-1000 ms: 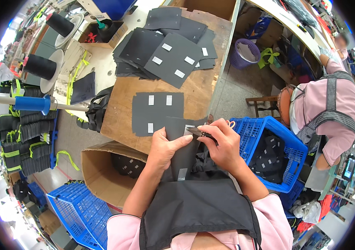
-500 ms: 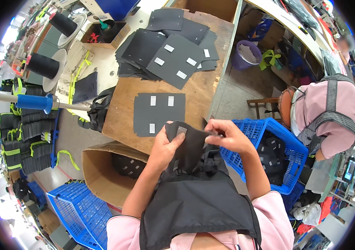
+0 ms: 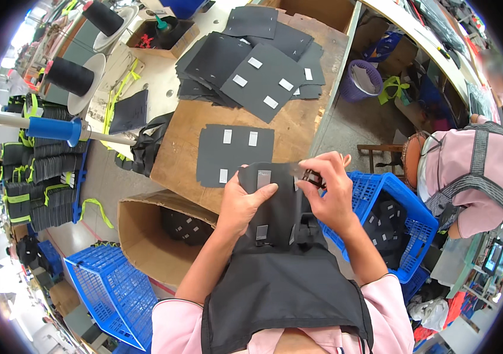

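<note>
Your left hand (image 3: 241, 202), thumb on top, pinches dark panel (image 3: 280, 203) (pale patches (image 3: 264, 177) facing up) by left side, at desk's (image 3: 183, 159) near edge. Your right hand (image 3: 330, 190), forearm angled inward, fingers closed round dark snips (image 3: 312, 177) beside panel's right edge. Earlier, panel buckled; now flatter, snips showing more.

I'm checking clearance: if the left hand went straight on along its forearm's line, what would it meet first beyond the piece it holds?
Beyond the held dark piece, the left hand would probably meet the flat dark panel on the wooden table, though the hand's height is unclear.
</note>
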Demonstrator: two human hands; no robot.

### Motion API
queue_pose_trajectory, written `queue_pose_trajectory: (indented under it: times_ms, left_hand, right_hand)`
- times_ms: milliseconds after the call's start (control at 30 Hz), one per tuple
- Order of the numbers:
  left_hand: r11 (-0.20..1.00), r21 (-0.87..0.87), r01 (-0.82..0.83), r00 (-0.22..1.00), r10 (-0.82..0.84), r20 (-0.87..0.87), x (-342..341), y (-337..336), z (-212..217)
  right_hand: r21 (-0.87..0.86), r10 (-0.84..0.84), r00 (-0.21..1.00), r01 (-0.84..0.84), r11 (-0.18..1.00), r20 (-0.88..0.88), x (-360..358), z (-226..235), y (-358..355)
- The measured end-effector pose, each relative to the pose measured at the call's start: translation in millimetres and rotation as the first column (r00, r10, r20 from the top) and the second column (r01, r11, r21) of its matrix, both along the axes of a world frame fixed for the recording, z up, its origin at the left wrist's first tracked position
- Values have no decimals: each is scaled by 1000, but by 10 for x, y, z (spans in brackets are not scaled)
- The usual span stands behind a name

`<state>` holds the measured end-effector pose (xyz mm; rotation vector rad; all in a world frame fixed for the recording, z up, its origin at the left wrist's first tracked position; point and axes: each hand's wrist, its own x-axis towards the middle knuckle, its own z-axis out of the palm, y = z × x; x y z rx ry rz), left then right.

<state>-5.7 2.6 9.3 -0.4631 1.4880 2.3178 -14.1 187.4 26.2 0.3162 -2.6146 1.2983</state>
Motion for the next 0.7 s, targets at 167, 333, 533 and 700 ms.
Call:
queue_pose_trajectory:
  times_ms: [167, 333, 533, 700]
  left_hand:
    - [981, -76, 179, 983, -181, -16, -65, 5, 111]
    - [958, -123, 260, 964, -264, -17, -82, -49, 121]
    - [952, -107, 287, 957, -290, -12, -88, -49, 141]
    - [951, -93, 294, 956, -294, 14, -84, -44, 143]
  right_hand:
    - [242, 374, 925, -351, 905, -59, -219, 112, 106]
    - [265, 466, 881, -433, 861, -75, -361, 213, 162]
    - [331, 534, 844, -491, 806, -48, -404, 278, 171]
    - [359, 543, 835, -482, 799, -87, -380, 296, 204]
